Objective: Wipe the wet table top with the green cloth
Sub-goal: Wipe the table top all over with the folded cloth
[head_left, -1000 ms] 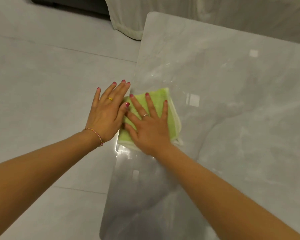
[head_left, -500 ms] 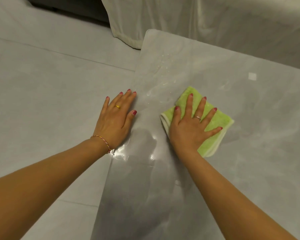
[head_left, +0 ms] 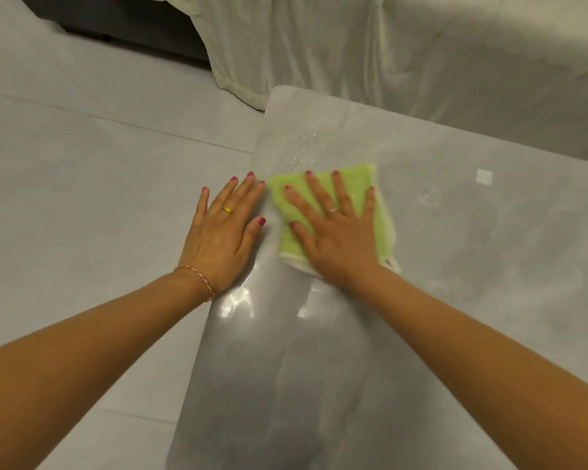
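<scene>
Fingers: the right hand (head_left: 340,235) is spreading its fingers (head_left: 316,195) wide and straight, pressing flat on the green cloth (head_left: 374,212); the left hand (head_left: 224,232) is lying flat too, fingers straight and close together, gripping nothing.
Cloth: folded, it is sitting on the table top (head_left: 472,266) near the left edge, just beside the left hand's fingertips, with a pale hem showing along its near and right sides.
Left hand: it is resting along the table's left edge, palm down, part of it overhanging the tiled floor (head_left: 82,198).
Water: a scatter of droplets (head_left: 304,147) is glistening just beyond the cloth, towards the far left corner.
Table top: glossy grey marble pattern, and it is throwing back bright reflections near the wrists.
Jewellery: a gold ring (head_left: 227,210) on the left hand, a thin ring (head_left: 333,209) on the right, a braided bracelet (head_left: 197,278) on the left wrist.
Background: a white draped sheet (head_left: 387,56) is hanging behind the table's far edge.
</scene>
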